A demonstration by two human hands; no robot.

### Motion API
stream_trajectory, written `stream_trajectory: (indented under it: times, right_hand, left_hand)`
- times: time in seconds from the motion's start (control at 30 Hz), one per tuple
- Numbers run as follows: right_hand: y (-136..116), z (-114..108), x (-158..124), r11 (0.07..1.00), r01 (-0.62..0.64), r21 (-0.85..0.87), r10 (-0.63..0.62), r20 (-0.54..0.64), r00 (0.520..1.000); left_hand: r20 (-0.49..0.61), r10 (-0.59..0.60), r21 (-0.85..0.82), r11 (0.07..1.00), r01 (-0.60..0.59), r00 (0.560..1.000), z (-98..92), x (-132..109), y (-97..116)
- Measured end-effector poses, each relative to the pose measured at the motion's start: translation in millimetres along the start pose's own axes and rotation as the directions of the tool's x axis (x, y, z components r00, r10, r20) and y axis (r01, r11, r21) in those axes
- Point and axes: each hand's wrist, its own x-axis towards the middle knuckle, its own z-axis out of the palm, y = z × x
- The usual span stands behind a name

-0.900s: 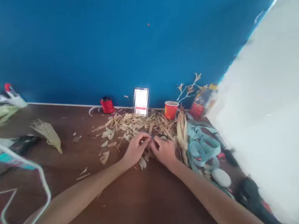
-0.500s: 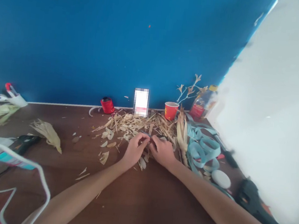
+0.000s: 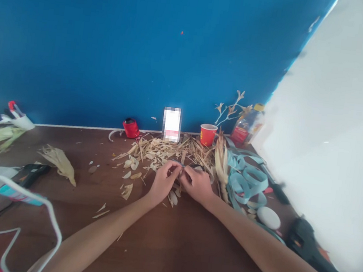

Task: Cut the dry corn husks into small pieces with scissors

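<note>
My left hand (image 3: 163, 181) and my right hand (image 3: 199, 185) meet fingertip to fingertip over the dark brown table. Between them they pinch a thin blue-grey strand (image 3: 175, 162), mostly hidden by the fingers, so its exact kind is unclear. Both hands are closed. Just beyond them spreads a heap of dry husk scraps (image 3: 156, 147), with a few pale pieces (image 3: 173, 198) under the hands. To the right of my right hand lies a bundle of dried corn husk (image 3: 221, 163), and past it a loose coil of light blue ribbon (image 3: 245, 181).
A red paper cup (image 3: 207, 135), a plastic bottle (image 3: 243, 130) and a red roll (image 3: 131, 128) stand by the blue wall. A round white object (image 3: 268, 217) and a black glue gun (image 3: 307, 242) lie right. At left are a corn husk (image 3: 60, 165) and a white cable (image 3: 49, 212).
</note>
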Motion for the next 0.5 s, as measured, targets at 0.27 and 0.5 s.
stream_trajectory:
  times: [0.27,0.5]
  right_hand:
    - [0.2,-1.6,-0.1,0.999,-0.049,-0.017,0.049,0.039,0.998]
    - [-1.7,-1.8,0.4,0.999,-0.024,-0.03,0.028,0.12,0.992]
  left_hand:
    - [0.006,-0.006,-0.057,0.998,0.007,1.0,1.4,-0.8,1.9]
    - [-0.012,-0.028,-0.072,0.997,0.027,1.0,1.2,0.6,-1.7]
